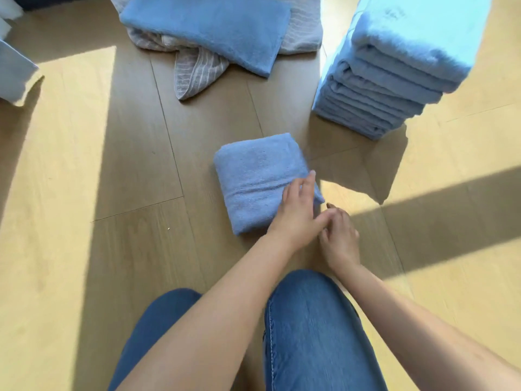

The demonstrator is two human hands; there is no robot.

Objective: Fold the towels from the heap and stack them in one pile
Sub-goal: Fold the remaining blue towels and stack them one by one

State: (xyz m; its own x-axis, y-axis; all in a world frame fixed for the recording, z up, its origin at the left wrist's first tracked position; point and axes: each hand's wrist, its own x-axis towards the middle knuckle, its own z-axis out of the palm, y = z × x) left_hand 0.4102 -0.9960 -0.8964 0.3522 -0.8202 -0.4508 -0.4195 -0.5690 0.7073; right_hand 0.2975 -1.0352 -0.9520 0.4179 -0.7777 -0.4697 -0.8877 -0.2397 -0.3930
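Folded blue terry towel [253, 179]: laid flat on the pale wooden plank floor [127, 165] as a squarish packet, its rounded fold turned away from the person.

Left hand [298, 210]: laid on the near right corner of the folded towel, fingers stretched out flat over the cloth, nothing gripped.

Right hand [339, 235]: held just beside that same corner, touching the left thumb; fingers are curled, but whether anything is pinched cannot be told.

Tall stack of folded blue towels [380, 88]: stood beyond and right of the folded towel, apart from it.

Heap: one loosely doubled blue towel [208, 26] spread over a crumpled grey striped towel [194, 71], beyond the folded towel.

Pale blue cloth [14, 71]: seen far left, cut by the frame.

Blue denim knees [310, 320]: nearest the camera.
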